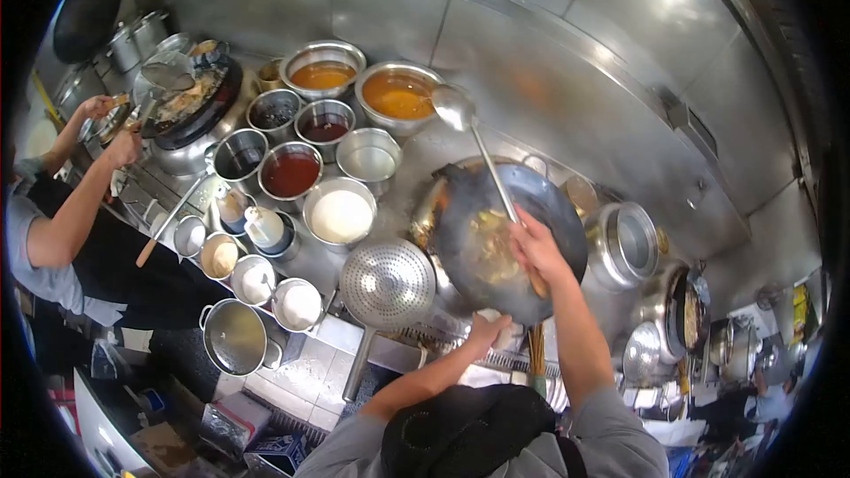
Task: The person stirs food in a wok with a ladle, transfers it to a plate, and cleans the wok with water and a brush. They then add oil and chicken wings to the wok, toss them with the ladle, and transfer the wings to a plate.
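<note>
My right hand (536,248) is wrapped around the long handle of a metal ladle (454,108). The ladle's bowl is raised beside the rim of a basin of amber liquid (398,96), and its wooden handle end sticks out below my fist. Beneath that hand, a dark wok (553,204) holds steaming food (494,246), blurred by vapour. My left hand (489,333) is closed on a pale folded cloth (498,319) at the wok's near edge. How far the fingers reach around the rim is hidden.
Left of the wok lies a perforated strainer (388,283). Beyond it stand several metal pots of sauces, including a white one (341,215) and a red one (290,173). A lidded-looking pot (633,243) is at right. Another person's hands (124,146) work at a second wok (199,97).
</note>
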A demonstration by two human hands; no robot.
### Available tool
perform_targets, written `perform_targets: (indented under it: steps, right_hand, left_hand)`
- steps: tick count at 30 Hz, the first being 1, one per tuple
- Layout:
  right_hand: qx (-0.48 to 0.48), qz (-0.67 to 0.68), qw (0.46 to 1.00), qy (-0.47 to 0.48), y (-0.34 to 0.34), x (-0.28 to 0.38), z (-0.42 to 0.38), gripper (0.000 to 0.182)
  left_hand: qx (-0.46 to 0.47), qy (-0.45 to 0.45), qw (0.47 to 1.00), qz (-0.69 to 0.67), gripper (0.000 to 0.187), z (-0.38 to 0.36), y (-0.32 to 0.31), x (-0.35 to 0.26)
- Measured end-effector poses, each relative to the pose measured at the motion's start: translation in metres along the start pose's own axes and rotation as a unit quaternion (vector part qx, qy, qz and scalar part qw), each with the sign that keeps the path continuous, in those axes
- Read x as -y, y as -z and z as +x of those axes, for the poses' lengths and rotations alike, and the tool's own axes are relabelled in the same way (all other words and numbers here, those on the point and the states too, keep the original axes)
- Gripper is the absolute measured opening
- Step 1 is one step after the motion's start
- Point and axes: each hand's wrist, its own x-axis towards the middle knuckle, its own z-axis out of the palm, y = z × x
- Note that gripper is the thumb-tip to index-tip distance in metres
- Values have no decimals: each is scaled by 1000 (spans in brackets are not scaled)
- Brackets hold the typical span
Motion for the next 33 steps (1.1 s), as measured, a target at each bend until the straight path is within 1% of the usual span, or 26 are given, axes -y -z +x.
perform_targets:
  steps: [2,3,4,5,6,8,9,10,12,13,14,16,18,19,20,21,22,24,25,26,27,28,29,30,32,33]
  right_hand:
    - [-5,63,998,-15,42,-52,-73,53]
    - [-81,-36,996,12,46,-82,-99,51]
    - [-154,-134,978,37,47,-100,-118,48]
    - [-186,-163,969,-29,51,-115,-127,46]
    - [-188,-157,969,-39,54,-135,-127,46]
    - [-260,-308,911,87,58,-173,-113,47]
    - [-238,-248,939,-7,48,-155,-113,47]
    - [-241,-240,940,-12,47,-164,-107,47]
    - [-147,-182,971,57,44,-198,-103,47]
    - [-134,-215,960,124,51,-209,-113,48]
    - [-139,-207,962,115,69,-220,-128,48]
    - [-57,-429,899,59,110,-212,-163,47]
    - [-74,-440,894,32,131,-184,-206,48]
    - [-75,-439,895,33,143,-195,-214,48]
    - [-112,-416,902,35,156,-213,-226,48]
    - [-149,-392,907,35,161,-227,-238,48]
    - [-146,-389,909,33,156,-238,-250,48]
    - [-209,-334,914,98,158,-248,-253,49]
    - [-216,-295,924,113,149,-241,-255,49]
    - [-209,-287,930,95,139,-240,-272,49]
    - [-175,-251,950,58,132,-235,-280,49]
    - [-154,-226,961,44,143,-218,-272,49]
    - [-109,-234,966,-4,152,-191,-290,48]
    - [-106,-228,968,-10,166,-171,-312,48]
    - [80,-165,972,-146,192,-143,-335,47]
    - [97,-202,970,-95,193,-142,-335,46]
  left_hand:
    - [-3,-2,1000,-28,34,18,6,19]
    - [0,-7,1000,-26,36,23,8,25]
    - [8,-10,1000,22,57,19,10,18]
    - [-3,16,1000,14,56,13,9,14]
    - [-14,41,999,7,55,3,1,3]
    - [-10,23,999,23,52,21,17,26]
    - [-42,6,999,11,46,4,4,9]
    - [-43,11,999,20,46,2,2,0]
    - [-14,42,999,19,40,-2,2,-6]
    - [-33,44,998,22,38,0,4,-3]
    - [-53,45,997,24,36,2,7,0]
    - [-44,36,998,16,33,-5,3,-6]
    - [-32,38,999,7,22,-9,-2,-11]
    - [-42,62,997,-31,20,-13,-11,-19]
    - [-44,61,997,-30,20,-13,-14,-22]
    - [-27,68,997,-26,20,-13,-16,-22]
    - [-11,75,997,-23,19,-22,-21,-23]
    - [-63,-2,998,-2,19,-57,-55,-28]
    - [-37,15,998,-43,22,-26,-41,-7]
    - [-26,50,995,-87,25,-8,-12,30]
    - [1,41,999,19,28,2,-2,29]
    - [6,31,999,21,28,-16,-19,18]
    - [-13,-24,1000,-10,27,-60,-52,-1]
    - [-46,-62,996,-38,25,-103,-70,-9]
    - [-71,-52,996,-11,19,-118,-72,-9]
    - [-98,-37,994,-24,18,-114,-70,-7]
